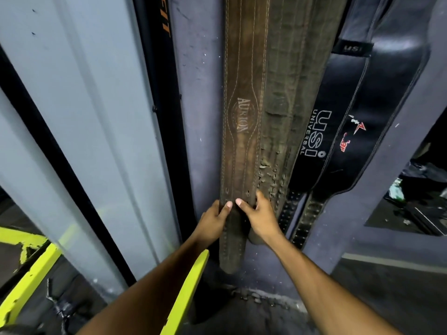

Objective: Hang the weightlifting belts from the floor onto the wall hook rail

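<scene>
I am looking down along a grey wall (198, 68) where several belts are hanging side by side. The brown belt (243, 93), stamped AURION, is hanging flat against the wall, its tip ending just above the floor (266, 317). I am gripping it near its lower end, at the punched holes, with both hands. My left hand (214, 220) is wrapping the belt's left edge, thumb lying across the front. My right hand (260, 215) is clasping the right edge, thumb on the front and fingers curling behind it. Both hands are closed on the brown belt.

Just to its right, touching it, a worn belt (287, 93) with cracked, peeling leather is hanging, partly behind the brown one. Further right two black belts are hanging: the USI belt (316, 131), with white lettering, and beside it a red-logo belt (377, 112). Their studded lower straps are reaching down near my right wrist.

At the far left a black strap (154, 44) with orange lettering is running along the wall's edge. Yellow bars (186, 293) are crossing under my left forearm. The hook rail itself is lying outside my view.
</scene>
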Demonstrator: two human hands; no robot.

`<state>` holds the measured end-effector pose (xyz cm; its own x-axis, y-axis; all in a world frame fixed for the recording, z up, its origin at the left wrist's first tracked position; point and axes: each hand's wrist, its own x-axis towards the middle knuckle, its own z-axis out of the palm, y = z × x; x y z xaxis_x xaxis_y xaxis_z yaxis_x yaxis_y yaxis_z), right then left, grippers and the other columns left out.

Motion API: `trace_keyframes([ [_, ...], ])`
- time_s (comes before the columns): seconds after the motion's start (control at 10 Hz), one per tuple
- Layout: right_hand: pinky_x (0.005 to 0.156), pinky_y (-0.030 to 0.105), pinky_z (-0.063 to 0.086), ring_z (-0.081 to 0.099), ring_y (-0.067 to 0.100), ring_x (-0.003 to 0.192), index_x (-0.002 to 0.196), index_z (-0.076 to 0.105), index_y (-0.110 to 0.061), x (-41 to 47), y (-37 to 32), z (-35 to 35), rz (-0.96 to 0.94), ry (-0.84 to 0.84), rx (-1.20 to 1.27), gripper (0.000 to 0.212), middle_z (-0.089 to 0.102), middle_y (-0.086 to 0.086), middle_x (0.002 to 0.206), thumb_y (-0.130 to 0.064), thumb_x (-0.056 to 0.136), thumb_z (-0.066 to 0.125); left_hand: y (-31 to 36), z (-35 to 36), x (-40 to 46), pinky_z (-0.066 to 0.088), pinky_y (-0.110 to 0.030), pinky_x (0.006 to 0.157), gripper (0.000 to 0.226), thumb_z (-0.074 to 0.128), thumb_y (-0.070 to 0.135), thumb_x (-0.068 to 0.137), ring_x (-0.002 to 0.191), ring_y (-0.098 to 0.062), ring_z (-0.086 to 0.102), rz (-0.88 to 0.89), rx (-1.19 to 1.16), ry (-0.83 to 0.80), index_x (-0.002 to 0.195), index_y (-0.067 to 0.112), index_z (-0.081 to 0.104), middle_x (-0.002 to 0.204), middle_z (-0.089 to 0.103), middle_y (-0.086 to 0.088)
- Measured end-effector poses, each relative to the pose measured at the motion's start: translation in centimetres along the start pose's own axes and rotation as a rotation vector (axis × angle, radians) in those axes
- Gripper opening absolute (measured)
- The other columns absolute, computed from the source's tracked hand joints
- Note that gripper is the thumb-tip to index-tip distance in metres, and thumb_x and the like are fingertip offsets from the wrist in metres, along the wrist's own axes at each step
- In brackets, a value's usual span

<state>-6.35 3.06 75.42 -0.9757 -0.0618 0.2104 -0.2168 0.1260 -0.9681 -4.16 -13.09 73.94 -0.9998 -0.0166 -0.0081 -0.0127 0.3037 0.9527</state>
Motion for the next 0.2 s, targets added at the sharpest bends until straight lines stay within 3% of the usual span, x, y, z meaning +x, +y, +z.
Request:
trace_keyframes([
  [0.1,0.090,0.017,0.050,0.069,0.005,0.107,0.143,0.049,-0.026,-1.3,-1.0,-1.2,0.042,0.014,-0.186,0.057,0.068,-0.021,0.111,-0.028,0.093,0.078,0.7,-0.4,-0.1,0.041,-0.025,0.107,0.054,0.050,0.055,0.100,0.137,-0.021,0.057,-0.001,0.130,0.003,0.145,0.025,0.047,0.142,0.064,0.002],
  [0.2,0.101,0.025,0.046,0.064,0.015,0.122,0.154,0.038,-0.024,-2.7,-2.3,-3.4,0.065,0.059,-0.270,0.071,0.065,0.002,0.134,-0.031,0.095,0.076,2.5,-0.7,-1.1,0.033,-0.030,0.116,0.075,0.049,0.058,0.100,0.147,-0.028,0.045,0.009,0.232,0.009,0.160,0.018,0.026,0.159,0.047,-0.010],
])
